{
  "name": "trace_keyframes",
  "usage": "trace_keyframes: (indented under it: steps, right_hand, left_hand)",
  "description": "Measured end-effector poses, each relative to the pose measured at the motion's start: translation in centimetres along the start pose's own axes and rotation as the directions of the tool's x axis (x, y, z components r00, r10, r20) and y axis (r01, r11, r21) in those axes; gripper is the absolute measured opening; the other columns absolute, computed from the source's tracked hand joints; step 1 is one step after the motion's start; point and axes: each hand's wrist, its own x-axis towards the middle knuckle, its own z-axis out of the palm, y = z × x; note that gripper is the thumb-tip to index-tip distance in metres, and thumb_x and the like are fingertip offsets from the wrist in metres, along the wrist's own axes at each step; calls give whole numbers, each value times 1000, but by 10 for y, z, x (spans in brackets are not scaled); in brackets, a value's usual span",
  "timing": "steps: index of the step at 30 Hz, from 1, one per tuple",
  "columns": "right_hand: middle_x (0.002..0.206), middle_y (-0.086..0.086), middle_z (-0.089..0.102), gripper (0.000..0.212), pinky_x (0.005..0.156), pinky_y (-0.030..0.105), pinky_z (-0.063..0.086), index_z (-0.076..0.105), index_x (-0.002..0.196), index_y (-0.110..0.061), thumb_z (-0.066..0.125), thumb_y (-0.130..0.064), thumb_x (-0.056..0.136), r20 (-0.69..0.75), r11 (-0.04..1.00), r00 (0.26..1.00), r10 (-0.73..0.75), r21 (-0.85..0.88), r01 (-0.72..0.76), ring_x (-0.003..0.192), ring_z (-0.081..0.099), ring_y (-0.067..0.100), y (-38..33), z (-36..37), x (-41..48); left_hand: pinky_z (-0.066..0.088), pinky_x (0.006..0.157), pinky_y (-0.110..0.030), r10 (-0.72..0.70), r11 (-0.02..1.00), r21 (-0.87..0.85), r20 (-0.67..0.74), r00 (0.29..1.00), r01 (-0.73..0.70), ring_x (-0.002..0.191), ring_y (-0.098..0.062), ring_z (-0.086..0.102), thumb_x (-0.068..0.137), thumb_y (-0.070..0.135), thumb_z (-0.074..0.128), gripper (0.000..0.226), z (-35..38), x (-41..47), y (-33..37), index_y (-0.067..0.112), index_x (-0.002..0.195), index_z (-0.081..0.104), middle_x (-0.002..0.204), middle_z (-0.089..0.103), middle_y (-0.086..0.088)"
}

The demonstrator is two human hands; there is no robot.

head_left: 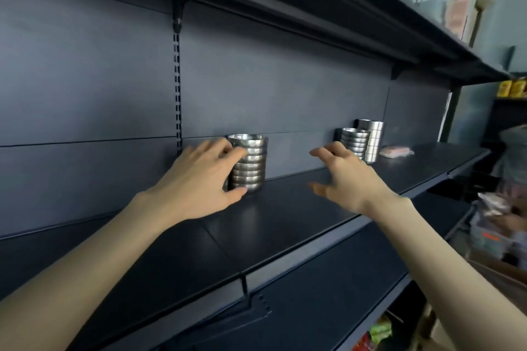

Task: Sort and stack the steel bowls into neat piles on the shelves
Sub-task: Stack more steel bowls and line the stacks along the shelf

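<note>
A pile of several nested steel bowls (pixel 252 164) stands on the dark shelf (pixel 285 216) against the back panel. My left hand (pixel 199 182) wraps the pile's left side, fingers near the top and thumb at the base. My right hand (pixel 345 177) hovers over the shelf to the pile's right, fingers spread, holding nothing. Farther right stand two more piles: a shorter pile of bowls (pixel 355 141) and, just behind it, a taller pile of straight-sided steel bowls (pixel 373 139). My right hand partly hides the shorter pile's base.
A flat wrapped packet (pixel 396 150) lies on the shelf beyond the right piles. Another shelf (pixel 328 8) overhangs above. Bags and boxes (pixel 493 225) and another person's hand sit at the right. Coloured packets (pixel 376 333) show on a lower shelf.
</note>
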Motion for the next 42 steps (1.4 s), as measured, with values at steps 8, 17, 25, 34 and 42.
trace_keyframes:
  steps: [8, 17, 25, 34, 42]
  right_hand:
    - [145, 6, 33, 68, 97, 44, 45, 33, 145, -20, 64, -37, 88, -13, 997, 999, -35, 67, 36, 128, 41, 30, 121, 40, 74]
    - [141, 6, 37, 68, 97, 39, 44, 37, 143, -19, 67, -38, 85, -8, 985, 992, -129, 116, 129, 123, 46, 30, 269, 78, 160]
    - [136, 2, 41, 62, 85, 31, 38, 43, 138, -23, 68, -38, 83, -61, 990, 995, -74, 112, 81, 124, 45, 28, 399, 109, 236]
    - [141, 3, 40, 63, 94, 43, 45, 40, 141, -22, 66, -40, 86, -41, 994, 997, 67, 90, -63, 122, 48, 31, 539, 140, 301]
    - [138, 4, 41, 63, 97, 44, 44, 41, 141, -21, 65, -43, 87, 6, 990, 998, 63, 129, -63, 124, 48, 30, 643, 178, 350]
  left_hand:
    - [33, 100, -36, -28, 999, 38, -12, 1000, 29, 124, -21, 40, 84, 56, 52, 63, 83, 113, 51, 27, 138, 36, 134, 42, 3]
    - [35, 101, -36, -128, 991, 42, 24, 991, 127, 123, -21, 41, 85, 57, 50, 65, 169, 234, 116, 27, 141, 34, 131, 43, 2]
    - [34, 96, -33, -90, 995, 49, -4, 996, 90, 119, -21, 45, 86, 55, 51, 63, 241, 360, 150, 26, 139, 36, 130, 44, 3]
    - [33, 97, -32, 20, 999, -49, -18, 1000, -21, 119, -20, 45, 86, 52, 54, 61, 332, 497, 198, 25, 139, 37, 130, 45, 3]
    - [43, 96, -35, -4, 985, -172, -3, 1000, 3, 122, -19, 47, 84, 53, 56, 61, 413, 569, 256, 23, 136, 42, 132, 48, 5]
